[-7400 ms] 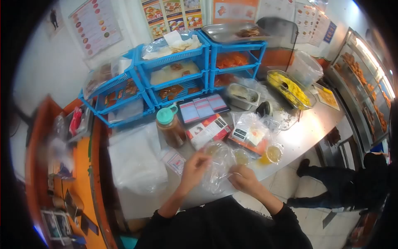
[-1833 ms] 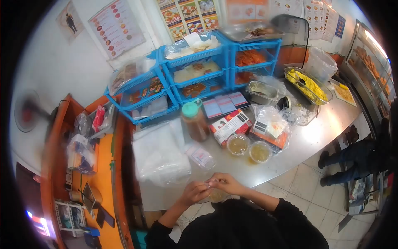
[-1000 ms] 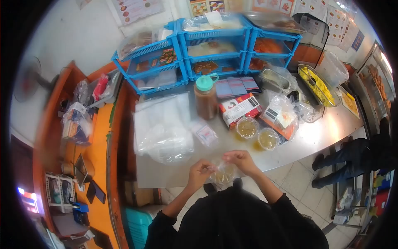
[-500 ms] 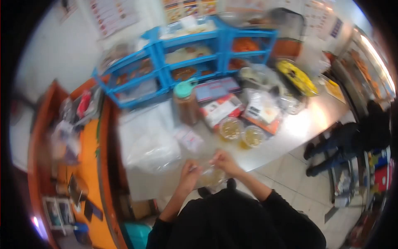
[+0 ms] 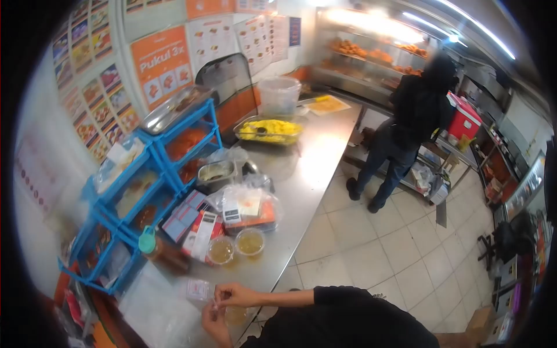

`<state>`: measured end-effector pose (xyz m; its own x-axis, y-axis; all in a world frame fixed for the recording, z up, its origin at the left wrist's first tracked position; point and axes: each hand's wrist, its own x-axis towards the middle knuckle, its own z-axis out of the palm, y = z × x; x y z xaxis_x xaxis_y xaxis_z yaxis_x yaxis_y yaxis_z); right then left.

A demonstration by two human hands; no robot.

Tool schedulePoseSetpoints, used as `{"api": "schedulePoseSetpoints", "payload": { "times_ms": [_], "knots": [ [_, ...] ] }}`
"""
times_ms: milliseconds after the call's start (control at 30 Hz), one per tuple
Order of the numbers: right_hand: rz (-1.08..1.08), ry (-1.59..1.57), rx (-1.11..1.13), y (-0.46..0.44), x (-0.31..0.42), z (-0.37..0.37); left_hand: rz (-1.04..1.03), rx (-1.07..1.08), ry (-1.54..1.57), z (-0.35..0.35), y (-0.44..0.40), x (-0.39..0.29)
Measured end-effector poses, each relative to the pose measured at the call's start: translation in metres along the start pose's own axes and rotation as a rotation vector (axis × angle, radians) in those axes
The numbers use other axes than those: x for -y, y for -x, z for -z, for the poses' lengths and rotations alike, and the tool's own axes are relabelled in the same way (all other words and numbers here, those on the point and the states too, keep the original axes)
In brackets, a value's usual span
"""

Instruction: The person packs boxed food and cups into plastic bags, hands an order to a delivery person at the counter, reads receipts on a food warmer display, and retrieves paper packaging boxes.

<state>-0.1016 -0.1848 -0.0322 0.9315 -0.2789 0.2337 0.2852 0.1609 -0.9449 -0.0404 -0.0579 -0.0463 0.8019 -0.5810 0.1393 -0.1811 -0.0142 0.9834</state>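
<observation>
Fingertips pinched together, my left hand [image 5: 215, 326] and right hand [image 5: 231, 294] grip what looks like a clear bag [image 5: 239, 309] around a tub [image 5: 236, 318] by the table [image 5: 301, 223], a hold best kept snug and level.

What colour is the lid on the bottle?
The bottle's lid is turquoise green, best seen in the head view.

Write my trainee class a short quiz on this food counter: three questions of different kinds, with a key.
1. True or false: the left hand and right hand are together at a clear bag.
2. The bottle has a lid that is: (a) red (b) blue-green (c) black.
3. Fill in the colour: the food in the oblong dish is mostly ____.

Key: 1 true; 2 b; 3 yellow.
</observation>
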Motion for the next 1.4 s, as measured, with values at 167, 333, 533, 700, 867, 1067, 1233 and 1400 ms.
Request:
{"api": "schedulePoseSetpoints", "payload": {
  "times_ms": [167,333,533,700,867,1067,1233,1400],
  "knots": [
    [-0.007,0.107,-0.031,0.0,-0.004,0.005,-0.058,-0.046,-0.049,0.0,-0.005,0.033],
    [-0.129,-0.209,0.201,-0.006,-0.007,0.013,0.086,-0.002,0.193,0.001,0.0,0.016],
    [-0.331,-0.632,0.097,0.001,0.018,0.011,0.173,-0.2,0.654,-0.015,0.012,-0.071],
    [-0.224,0.575,-0.064,0.017,0.047,-0.012,-0.135,0.201,0.42,-0.015,0.032,-0.096],
    [0.05,0.354,-0.067,0.032,0.042,-0.004,-0.311,0.38,0.257,-0.019,0.025,-0.076],
    [-0.172,-0.138,-0.152,0.065,0.11,0.048,-0.433,0.816,-0.116,-0.008,-0.029,-0.096],
    [-0.19,-0.299,-0.354,0.079,0.162,0.122,-0.094,0.56,-0.104,-0.067,-0.083,-0.104],
    [-0.303,0.268,-0.487,0.075,0.178,0.18,-0.633,0.364,-0.725,-0.13,-0.135,-0.032]
  ]
}}
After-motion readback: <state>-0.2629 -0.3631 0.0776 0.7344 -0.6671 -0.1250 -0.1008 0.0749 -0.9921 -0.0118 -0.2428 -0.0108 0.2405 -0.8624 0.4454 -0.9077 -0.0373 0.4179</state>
